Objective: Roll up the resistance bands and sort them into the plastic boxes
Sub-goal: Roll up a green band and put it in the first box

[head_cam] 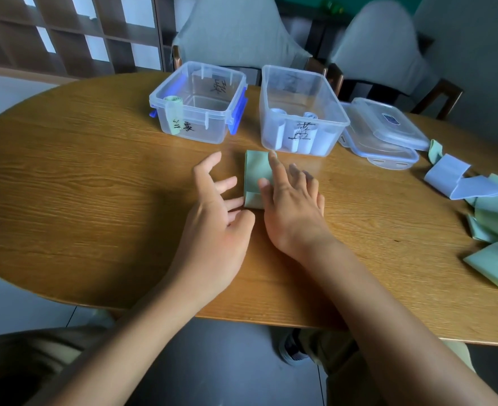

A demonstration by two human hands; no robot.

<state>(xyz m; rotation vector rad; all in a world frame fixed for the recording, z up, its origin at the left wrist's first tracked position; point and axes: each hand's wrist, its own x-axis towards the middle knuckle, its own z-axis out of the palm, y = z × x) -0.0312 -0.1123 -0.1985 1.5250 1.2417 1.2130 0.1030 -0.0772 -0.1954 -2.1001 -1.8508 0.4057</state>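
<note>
A green band (256, 177) lies flat on the bench (95, 177) between the hands, its near end folded over once. The right hand (291, 200) presses it with spread fingers, gripping nothing; the left hand (215, 206) is open, fingertips at the fold's left corner. The start looks loose, so it may spring open or wind crooked if the pressure lets up. Beyond the fingertips, the green-roll box (198, 104) sits beside the blue-roll box (300, 109); a hurried drop could missort.
</note>
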